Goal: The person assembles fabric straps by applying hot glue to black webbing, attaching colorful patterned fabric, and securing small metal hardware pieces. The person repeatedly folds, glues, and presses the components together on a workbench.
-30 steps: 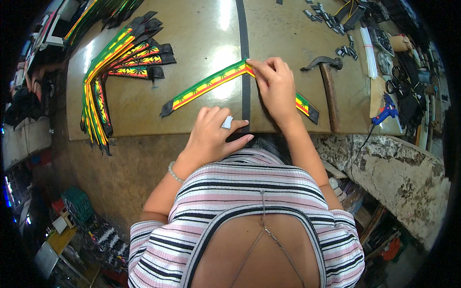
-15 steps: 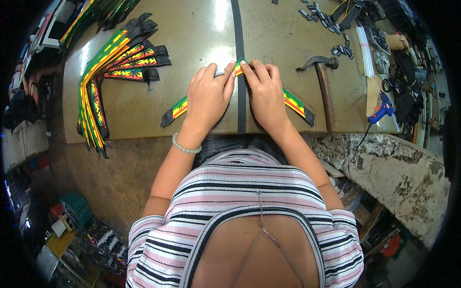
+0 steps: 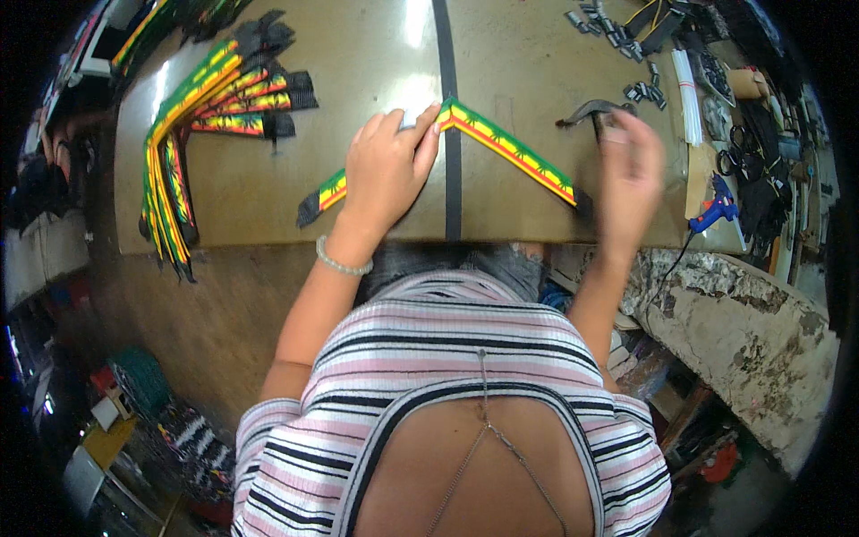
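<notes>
Pointing its bend away from the person, 1 strap (image 3: pixel 510 148) lies in a wide V on the table (image 3: pixel 349 63), close to the near edge. The bend sits on the 1 black band (image 3: pixel 454 192) that crosses the tabletop. From there 2 arms slope back toward the body, 1 to the left and 1 to the right, so the long axis, end to end, runs left to right. Green edges the outside, yellow the middle and red the inside; both ends are black.

The left hand (image 3: pixel 389 170) covers much of the left arm. Its fingers are curled and close together, with thumb and index tips nearly meeting on the strap just beside the bend; whether they pinch it or only press it, I cannot tell. The wrist wears 1 bracelet (image 3: pixel 344 259).

The right hand (image 3: pixel 631 174), blurred, is beside the right end and over the handle of 1 hammer (image 3: pixel 586 111). Its fingers look bent, but I cannot tell whether they grip.

Farther left lies 1 bundle (image 3: pixel 159 148) of bent straps, too overlapped to count. Rightward are 2 clusters of small dark pieces (image 3: pixel 646 92), 1 bunch of white sticks (image 3: pixel 687 94) and 1 blue glue gun (image 3: pixel 714 208).
</notes>
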`<move>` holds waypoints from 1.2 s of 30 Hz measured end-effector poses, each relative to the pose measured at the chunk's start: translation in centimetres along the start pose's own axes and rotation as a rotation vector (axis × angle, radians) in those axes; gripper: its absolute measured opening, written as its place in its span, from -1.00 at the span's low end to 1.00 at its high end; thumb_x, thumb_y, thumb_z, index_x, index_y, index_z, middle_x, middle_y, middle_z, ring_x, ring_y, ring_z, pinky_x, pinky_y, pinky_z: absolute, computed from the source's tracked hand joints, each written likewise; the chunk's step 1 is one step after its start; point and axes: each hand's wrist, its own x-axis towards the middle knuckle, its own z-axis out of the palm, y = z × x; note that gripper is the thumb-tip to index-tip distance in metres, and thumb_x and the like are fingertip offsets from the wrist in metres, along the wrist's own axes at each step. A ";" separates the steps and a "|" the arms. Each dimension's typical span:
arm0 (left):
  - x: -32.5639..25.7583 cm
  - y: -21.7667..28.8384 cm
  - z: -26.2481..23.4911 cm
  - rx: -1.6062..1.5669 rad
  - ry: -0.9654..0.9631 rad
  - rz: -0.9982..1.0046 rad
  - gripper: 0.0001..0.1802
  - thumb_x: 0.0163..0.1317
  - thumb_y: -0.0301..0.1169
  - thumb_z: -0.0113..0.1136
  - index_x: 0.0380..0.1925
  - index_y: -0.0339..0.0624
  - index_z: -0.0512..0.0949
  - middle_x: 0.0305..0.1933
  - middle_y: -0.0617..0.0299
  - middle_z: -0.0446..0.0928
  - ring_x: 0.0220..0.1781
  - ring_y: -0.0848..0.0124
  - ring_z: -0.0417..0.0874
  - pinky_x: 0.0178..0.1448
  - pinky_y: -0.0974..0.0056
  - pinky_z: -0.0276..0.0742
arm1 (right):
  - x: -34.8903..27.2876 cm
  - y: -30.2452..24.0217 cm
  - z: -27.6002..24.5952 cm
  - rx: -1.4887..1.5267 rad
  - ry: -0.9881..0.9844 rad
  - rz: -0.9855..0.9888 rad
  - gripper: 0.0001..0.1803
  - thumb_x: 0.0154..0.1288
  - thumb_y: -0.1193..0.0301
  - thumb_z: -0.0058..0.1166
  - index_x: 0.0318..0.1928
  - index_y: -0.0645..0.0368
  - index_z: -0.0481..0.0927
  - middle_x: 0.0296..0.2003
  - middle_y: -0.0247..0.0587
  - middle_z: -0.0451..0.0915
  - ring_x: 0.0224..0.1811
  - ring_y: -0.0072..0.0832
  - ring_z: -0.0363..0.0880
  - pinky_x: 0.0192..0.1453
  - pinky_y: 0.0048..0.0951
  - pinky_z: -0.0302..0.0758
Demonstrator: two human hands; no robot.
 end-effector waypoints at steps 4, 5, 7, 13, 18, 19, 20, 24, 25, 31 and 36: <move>-0.2 -0.3 0.3 -0.092 0.041 -0.017 -0.74 0.28 -0.30 0.25 -0.06 -0.04 0.72 -0.49 0.19 0.50 -0.40 0.23 0.54 -0.27 0.15 0.46 | -0.1 13.0 -12.1 -0.154 0.849 0.476 -0.36 0.15 0.25 0.46 0.09 0.35 0.44 -0.04 -0.02 0.50 -0.01 -0.29 0.51 0.21 -0.23 0.45; -0.1 -0.4 0.4 -0.093 0.039 -0.018 -0.74 0.26 -0.31 0.26 -0.07 -0.04 0.73 -0.47 0.19 0.50 -0.39 0.23 0.54 -0.27 0.15 0.47 | -0.5 16.2 -14.4 -0.322 1.014 0.522 -0.24 0.08 0.21 0.52 0.14 0.36 0.38 -0.04 0.03 0.48 -0.02 -0.27 0.52 0.19 -0.22 0.48; -0.1 -0.4 0.3 -0.094 0.057 -0.005 -0.74 0.22 -0.31 0.26 -0.11 -0.05 0.74 -0.43 0.19 0.52 -0.35 0.24 0.56 -0.27 0.15 0.50 | -0.2 21.8 -17.7 -0.446 0.881 0.476 -0.05 -0.05 0.14 0.60 0.19 0.36 0.29 0.04 0.15 0.43 -0.01 -0.23 0.55 0.08 -0.22 0.56; -0.4 -0.2 -0.3 -0.080 0.010 0.007 -0.62 0.14 -0.19 0.32 -0.07 -0.08 0.72 -0.39 0.16 0.52 -0.30 0.24 0.55 -0.21 0.14 0.50 | 5.3 20.7 -18.4 -0.223 0.386 0.441 -0.50 0.34 0.14 0.28 0.01 0.29 0.43 -0.41 -0.14 0.67 -0.56 -0.58 0.57 -0.56 -0.56 0.45; -0.6 -0.3 -0.5 -0.069 0.003 0.023 -0.55 0.12 -0.14 0.33 -0.02 -0.09 0.69 -0.34 0.15 0.52 -0.26 0.22 0.55 -0.15 0.13 0.50 | 6.5 4.5 -10.3 0.220 -0.040 0.224 -0.62 0.42 0.23 0.20 0.07 0.19 0.46 -0.35 -0.23 0.69 -0.59 -0.70 0.44 -0.54 -0.65 0.34; -0.6 -0.3 -0.5 -0.080 -0.021 0.014 -0.55 0.12 -0.14 0.32 -0.01 -0.09 0.69 -0.34 0.15 0.52 -0.26 0.21 0.55 -0.14 0.13 0.50 | 6.1 1.8 -8.0 0.302 -0.221 0.157 -0.63 0.42 0.24 0.19 0.09 0.18 0.47 -0.35 -0.27 0.69 -0.58 -0.72 0.42 -0.54 -0.66 0.32; -0.6 -0.4 -0.4 -0.070 -0.010 0.027 -0.55 0.12 -0.14 0.32 -0.02 -0.09 0.69 -0.34 0.16 0.52 -0.26 0.22 0.55 -0.14 0.13 0.49 | 5.7 -0.5 -5.9 0.310 -0.336 0.199 -0.62 0.42 0.22 0.19 0.09 0.17 0.48 -0.38 -0.31 0.67 -0.57 -0.73 0.43 -0.54 -0.66 0.32; -0.7 -0.4 -0.4 -0.079 -0.016 0.028 -0.56 0.13 -0.15 0.31 -0.02 -0.09 0.69 -0.34 0.17 0.52 -0.24 0.22 0.55 -0.14 0.13 0.49 | 5.4 -4.6 0.6 0.318 -0.621 0.151 -0.63 0.42 0.18 0.20 0.04 0.17 0.51 -0.42 -0.37 0.62 -0.54 -0.74 0.44 -0.52 -0.66 0.32; -0.8 -0.4 -0.4 -0.080 -0.020 0.024 -0.56 0.13 -0.15 0.31 -0.02 -0.10 0.69 -0.33 0.17 0.51 -0.24 0.23 0.55 -0.14 0.14 0.48 | 5.4 -4.8 1.5 0.270 -0.628 0.162 -0.64 0.43 0.20 0.19 0.02 0.19 0.49 -0.43 -0.36 0.60 -0.55 -0.74 0.43 -0.52 -0.67 0.31; -0.7 -0.4 -0.2 -0.087 0.047 0.069 -0.54 0.15 -0.16 0.33 0.05 -0.04 0.67 -0.40 0.14 0.46 -0.32 0.20 0.53 -0.19 0.14 0.48 | 5.7 -4.4 3.3 0.115 -0.671 0.036 -0.49 0.33 0.06 0.26 0.02 0.24 0.55 -0.47 -0.31 0.65 -0.45 -0.58 0.61 -0.33 -0.49 0.51; -0.8 -0.3 -0.3 -0.078 0.014 0.039 -0.57 0.12 -0.17 0.31 -0.04 -0.12 0.71 -0.34 0.19 0.51 -0.24 0.23 0.55 -0.12 0.13 0.48 | 5.4 -4.4 3.4 0.030 -0.644 -0.015 -0.48 0.34 0.05 0.23 0.03 0.27 0.54 -0.45 -0.14 0.70 -0.45 -0.43 0.67 -0.31 -0.41 0.53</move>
